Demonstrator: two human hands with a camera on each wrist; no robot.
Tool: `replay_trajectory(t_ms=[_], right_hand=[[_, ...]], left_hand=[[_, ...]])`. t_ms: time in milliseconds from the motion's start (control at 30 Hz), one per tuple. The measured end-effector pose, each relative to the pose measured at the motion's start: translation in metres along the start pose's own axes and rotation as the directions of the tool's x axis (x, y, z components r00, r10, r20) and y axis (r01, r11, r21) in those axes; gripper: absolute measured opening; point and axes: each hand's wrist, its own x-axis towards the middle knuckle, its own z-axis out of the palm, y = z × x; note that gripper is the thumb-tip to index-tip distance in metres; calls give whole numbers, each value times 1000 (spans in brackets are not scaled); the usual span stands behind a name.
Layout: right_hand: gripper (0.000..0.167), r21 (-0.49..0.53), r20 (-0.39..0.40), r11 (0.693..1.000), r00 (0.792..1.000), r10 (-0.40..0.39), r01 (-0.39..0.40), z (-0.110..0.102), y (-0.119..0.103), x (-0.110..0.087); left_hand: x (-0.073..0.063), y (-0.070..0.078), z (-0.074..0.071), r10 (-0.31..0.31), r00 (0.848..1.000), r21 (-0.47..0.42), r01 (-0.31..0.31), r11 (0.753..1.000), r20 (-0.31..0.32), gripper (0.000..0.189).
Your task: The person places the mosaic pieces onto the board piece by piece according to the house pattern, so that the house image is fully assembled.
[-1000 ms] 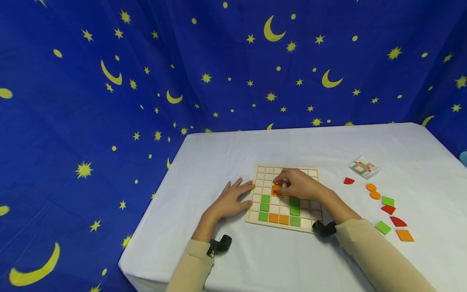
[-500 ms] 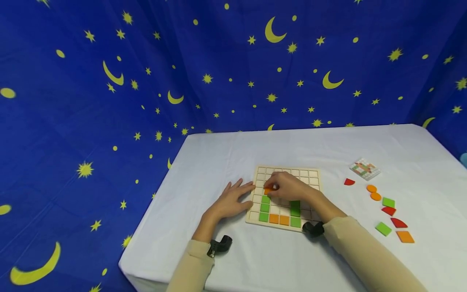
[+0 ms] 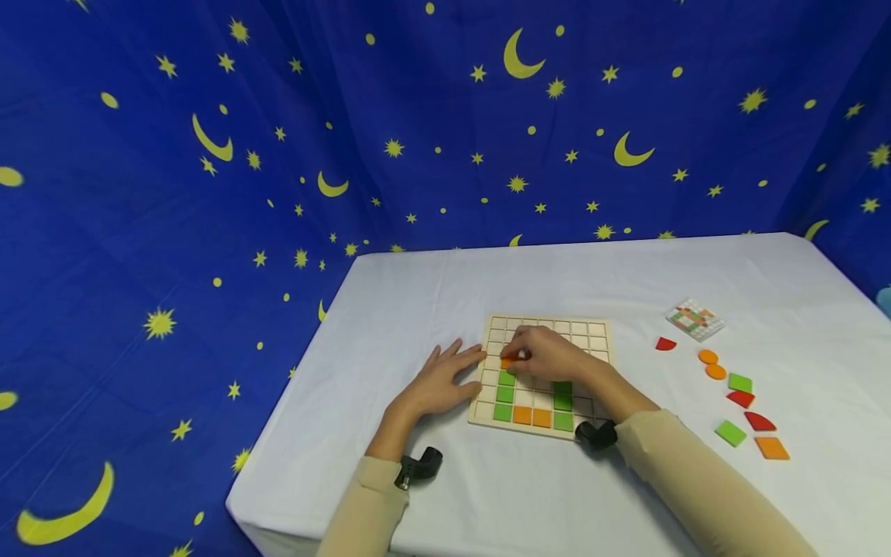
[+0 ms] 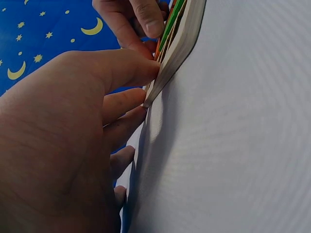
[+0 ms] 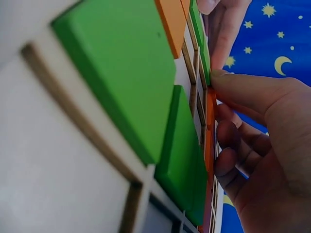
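A light wooden grid board (image 3: 596, 329) lies on the white-covered table. In the head view my right hand (image 3: 557, 357) is over its middle, thumb and fingers pinching a square orange tile (image 3: 509, 363) directly above the left column of green tiles (image 3: 504, 394). The right wrist view shows my thumb (image 5: 243, 87) at this orange tile (image 5: 211, 108). My left hand (image 3: 435, 384) lies with fingers spread at the board's left edge, thumb and fingertips touching it. More green tiles (image 3: 562, 401) form a right column, and orange tiles (image 3: 532, 417) join the bottom row. My right hand hides part of the grid.
Right of the board lie loose pieces: red quarter-circles (image 3: 759, 422), orange discs (image 3: 708, 357), green squares (image 3: 731, 433) and an orange piece (image 3: 772, 448). Farther back sits a pattern card (image 3: 695, 319). A blue star-print curtain (image 3: 445, 116) hangs behind the table.
My right hand has moved left across the board with the orange tile, from near the middle to the top of the left green column. The left hand stays at the board's edge.
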Motion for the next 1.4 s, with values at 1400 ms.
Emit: replay_trajectory(t_ms=[1400], right_hand=[[21, 76, -58, 981, 981, 184, -180, -43, 31, -54]], left_hand=[[0, 1, 0, -3, 1000, -22, 3, 1000, -8, 57]])
